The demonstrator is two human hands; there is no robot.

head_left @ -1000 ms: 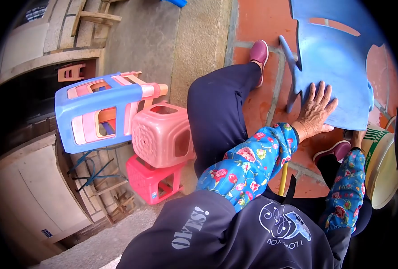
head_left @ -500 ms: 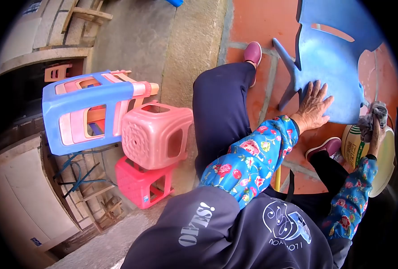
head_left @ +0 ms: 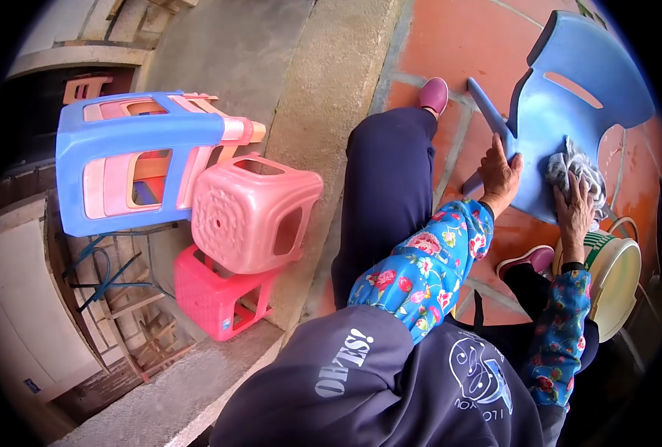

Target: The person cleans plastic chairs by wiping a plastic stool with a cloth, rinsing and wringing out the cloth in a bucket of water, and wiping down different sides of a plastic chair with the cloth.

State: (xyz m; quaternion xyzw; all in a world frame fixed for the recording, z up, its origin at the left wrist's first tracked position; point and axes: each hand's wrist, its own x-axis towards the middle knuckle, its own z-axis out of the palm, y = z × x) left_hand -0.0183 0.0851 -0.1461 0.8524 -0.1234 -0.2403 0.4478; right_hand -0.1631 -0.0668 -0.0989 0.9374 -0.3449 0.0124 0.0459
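Observation:
A small blue plastic chair (head_left: 543,119) stands tilted on the tiles at the upper right. At its near side edge, by a leg, my left hand (head_left: 501,177) grips the seat, with the thumb on top. My right hand (head_left: 575,205) presses a crumpled grey-and-white cloth (head_left: 569,160) against the seat's right part. Some of that hand's fingertips are hidden in the folds. Just below my right wrist is a pale yellow bucket (head_left: 620,287) with green marks; its inside shows only in part.
To the left, a blue stool (head_left: 81,167) lies on its side with pink and orange stools nested in it. A pink stool (head_left: 230,212) and a brighter red-pink stool (head_left: 219,294) lie beside it. A concrete ledge (head_left: 338,67) borders the red tiles (head_left: 450,37).
My right hand has brought the cloth from above the bucket onto the seat. My left hand has gone from lying flat on the seat to gripping its edge. The chair has shifted.

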